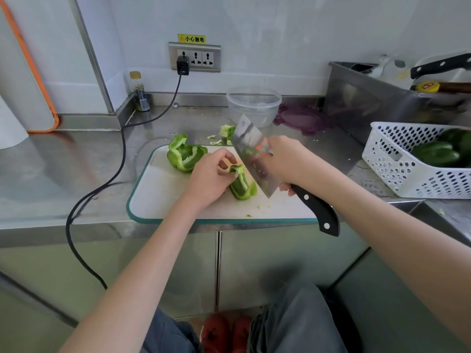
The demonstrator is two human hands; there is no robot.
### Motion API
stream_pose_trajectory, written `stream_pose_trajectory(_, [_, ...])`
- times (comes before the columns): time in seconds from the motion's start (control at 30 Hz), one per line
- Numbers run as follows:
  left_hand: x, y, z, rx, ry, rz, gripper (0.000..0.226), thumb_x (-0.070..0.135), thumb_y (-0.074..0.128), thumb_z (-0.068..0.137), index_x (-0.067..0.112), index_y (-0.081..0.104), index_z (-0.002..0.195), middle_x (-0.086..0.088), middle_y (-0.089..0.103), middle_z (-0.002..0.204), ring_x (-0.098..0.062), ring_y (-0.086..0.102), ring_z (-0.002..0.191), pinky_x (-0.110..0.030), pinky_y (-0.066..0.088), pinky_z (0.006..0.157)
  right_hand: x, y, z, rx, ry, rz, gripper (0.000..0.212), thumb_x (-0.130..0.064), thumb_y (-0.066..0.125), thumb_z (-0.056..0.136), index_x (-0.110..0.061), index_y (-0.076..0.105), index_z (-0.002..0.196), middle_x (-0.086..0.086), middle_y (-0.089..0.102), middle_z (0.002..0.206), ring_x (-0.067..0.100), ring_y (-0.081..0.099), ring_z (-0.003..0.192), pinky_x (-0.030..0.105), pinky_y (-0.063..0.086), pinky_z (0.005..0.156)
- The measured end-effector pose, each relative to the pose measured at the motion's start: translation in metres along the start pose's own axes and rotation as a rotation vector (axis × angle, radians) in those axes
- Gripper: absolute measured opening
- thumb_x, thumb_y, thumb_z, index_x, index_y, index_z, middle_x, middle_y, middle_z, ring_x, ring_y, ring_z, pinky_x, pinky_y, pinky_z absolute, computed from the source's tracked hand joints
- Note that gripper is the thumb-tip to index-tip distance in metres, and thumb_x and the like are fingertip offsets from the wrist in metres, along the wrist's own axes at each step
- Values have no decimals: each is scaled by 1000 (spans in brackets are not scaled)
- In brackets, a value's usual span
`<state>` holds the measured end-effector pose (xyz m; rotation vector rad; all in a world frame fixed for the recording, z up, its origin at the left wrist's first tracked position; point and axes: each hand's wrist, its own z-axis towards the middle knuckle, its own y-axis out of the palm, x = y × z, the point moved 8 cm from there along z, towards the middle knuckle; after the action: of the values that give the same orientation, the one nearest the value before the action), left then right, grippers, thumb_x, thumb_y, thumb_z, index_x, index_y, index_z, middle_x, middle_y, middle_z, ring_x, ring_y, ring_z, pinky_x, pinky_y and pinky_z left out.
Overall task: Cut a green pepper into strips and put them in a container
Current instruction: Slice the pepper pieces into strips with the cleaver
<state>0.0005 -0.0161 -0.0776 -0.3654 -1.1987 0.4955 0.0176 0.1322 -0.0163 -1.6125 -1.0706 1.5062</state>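
Observation:
A white cutting board [163, 197] with a green rim lies on the steel counter. On it my left hand [211, 177] holds a small green pepper piece [242, 186] with curled fingers. My right hand [285, 161] grips a cleaver [252, 154] by its black handle, the blade tilted and touching the right side of that piece. A larger hollow pepper piece [184, 154] lies at the board's far left. The pepper core [227, 131] and scraps sit just behind the board. An empty clear plastic container [253, 104] stands further back.
A white perforated basket [402, 161] holding whole green peppers sits to the right. Behind it stands a steel bin [369, 98] with utensils. A purple lid [303, 119] lies by the container. A black cable [122, 149] crosses the counter from the wall socket. A small bottle [140, 94] stands at the back.

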Motion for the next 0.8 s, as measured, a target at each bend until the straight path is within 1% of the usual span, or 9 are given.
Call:
stream_pose_trajectory(0.1, [0,-1,-1,7,6,4,21,10,70,77,27,58,81,1,51,83,-12,54,62,-28,47,62,0,9,-2,-19,-8,17,15,-23,42,99,-10,44,104,16,59,73,22,51,36,25,45,32])
stream_pose_trajectory(0.27, [-4,-2,-2,26,-45,-68,15,4,69,78,15,59,79,1,58,78,-14,55,59,-31,50,61,-2,19,-3,-32,-17,-26,15,-25,37,101,-10,38,104,16,53,62,23,50,33,35,50,40])
stream_pose_trajectory(0.37, [-6,-1,-1,26,-79,-97,12,2,69,78,9,59,79,-1,58,76,-9,55,49,-20,49,52,-1,23,-2,-36,-33,-13,16,-26,36,102,-10,39,101,15,50,57,14,41,18,25,43,27])
stream_pose_trajectory(0.43, [-8,0,0,28,-87,-108,13,1,69,78,9,59,78,0,58,74,-3,53,41,-16,48,49,0,26,-2,-62,-39,-10,18,-25,36,102,-9,42,107,13,49,59,13,41,18,22,39,24])
stream_pose_trajectory(0.57, [-12,2,3,16,-97,-119,15,1,69,79,12,60,76,1,59,71,0,53,40,-16,49,48,-1,33,2,-77,-64,-120,23,-14,35,101,-9,46,121,-2,47,64,18,47,30,30,46,35])
stream_pose_trajectory(0.63, [-13,3,3,7,-103,-120,12,1,69,79,10,61,77,1,59,70,0,54,41,-17,50,48,-4,35,4,-131,-44,-130,28,-16,34,102,-15,46,126,10,58,71,22,51,36,31,48,39])
stream_pose_trajectory(0.7, [-13,3,3,2,-113,-133,11,-1,68,80,8,62,78,0,60,69,-2,55,41,-17,48,47,-5,36,3,-195,-19,-157,32,-17,33,102,-19,45,132,23,63,84,27,54,46,36,51,46])
stream_pose_trajectory(0.73, [-13,3,3,4,-118,-137,12,-1,68,80,8,61,77,-1,60,69,-2,55,41,-17,48,47,-7,35,4,-191,-26,-165,30,-18,34,102,-17,46,130,26,64,89,28,54,46,37,51,47])
stream_pose_trajectory(0.8, [-12,2,3,9,-124,-142,15,-1,67,80,10,60,73,-2,60,68,-3,54,40,-17,47,46,-13,32,5,-129,-74,-155,23,-19,36,101,-8,50,116,23,64,84,25,52,42,36,50,44])
